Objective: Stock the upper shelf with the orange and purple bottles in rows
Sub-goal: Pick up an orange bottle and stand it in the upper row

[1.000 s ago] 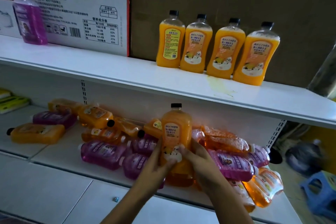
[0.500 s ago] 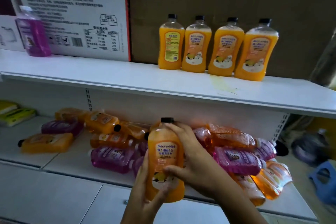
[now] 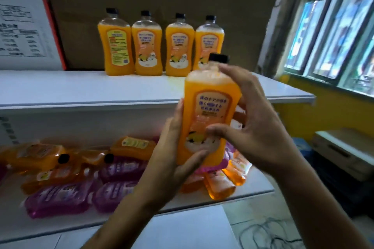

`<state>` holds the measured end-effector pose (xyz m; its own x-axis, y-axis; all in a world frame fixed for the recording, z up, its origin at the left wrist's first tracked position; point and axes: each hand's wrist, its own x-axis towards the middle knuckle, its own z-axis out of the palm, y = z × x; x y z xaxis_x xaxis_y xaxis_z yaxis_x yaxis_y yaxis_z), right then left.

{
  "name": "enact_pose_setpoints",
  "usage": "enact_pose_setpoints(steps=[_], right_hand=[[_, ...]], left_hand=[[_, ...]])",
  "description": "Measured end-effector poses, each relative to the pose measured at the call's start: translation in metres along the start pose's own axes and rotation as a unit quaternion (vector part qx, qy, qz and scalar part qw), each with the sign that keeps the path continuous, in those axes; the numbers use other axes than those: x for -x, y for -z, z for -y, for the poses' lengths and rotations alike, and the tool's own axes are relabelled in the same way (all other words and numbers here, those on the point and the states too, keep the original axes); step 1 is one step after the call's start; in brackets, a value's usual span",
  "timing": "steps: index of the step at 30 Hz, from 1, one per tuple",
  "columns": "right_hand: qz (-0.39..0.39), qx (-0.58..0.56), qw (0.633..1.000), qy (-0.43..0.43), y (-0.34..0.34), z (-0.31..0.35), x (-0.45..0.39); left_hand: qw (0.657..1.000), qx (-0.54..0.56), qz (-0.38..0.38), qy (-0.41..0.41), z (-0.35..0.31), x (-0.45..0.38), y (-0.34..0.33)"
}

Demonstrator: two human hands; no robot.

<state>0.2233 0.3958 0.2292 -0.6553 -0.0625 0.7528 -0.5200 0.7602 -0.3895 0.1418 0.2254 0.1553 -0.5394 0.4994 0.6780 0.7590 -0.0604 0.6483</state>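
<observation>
In the head view, the left hand cupped the base of an upright orange bottle while the right hand gripped its side, fingers curled near the black cap, in front of the upper shelf edge. Placing it well would likely mean setting it upright, label forward, just right of the four standing orange bottles. Compared with half a second earlier, the bottle had risen from the lower shelf's pile to upper-shelf height.
</observation>
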Motion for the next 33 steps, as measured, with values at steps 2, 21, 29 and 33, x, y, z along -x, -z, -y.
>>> enact_pose_setpoints(steps=[2,21,29,33], right_hand=[[-0.026,0.029,0.999,-0.003,0.023,-0.004,-0.009],[-0.031,0.274,0.958,-0.074,0.082,-0.102,-0.107],[-0.021,0.264,0.957,-0.116,0.060,-0.165,-0.148],[-0.029,0.251,0.959,-0.131,0.052,-0.186,-0.159]], left_hand=[[0.998,-0.030,0.037,-0.029,-0.012,-0.031,-0.010],[0.955,-0.252,0.136,0.075,-0.014,-0.175,-0.068],[0.936,-0.311,0.160,0.044,-0.008,-0.172,-0.077],[0.929,-0.332,0.159,0.044,-0.008,-0.170,-0.077]])
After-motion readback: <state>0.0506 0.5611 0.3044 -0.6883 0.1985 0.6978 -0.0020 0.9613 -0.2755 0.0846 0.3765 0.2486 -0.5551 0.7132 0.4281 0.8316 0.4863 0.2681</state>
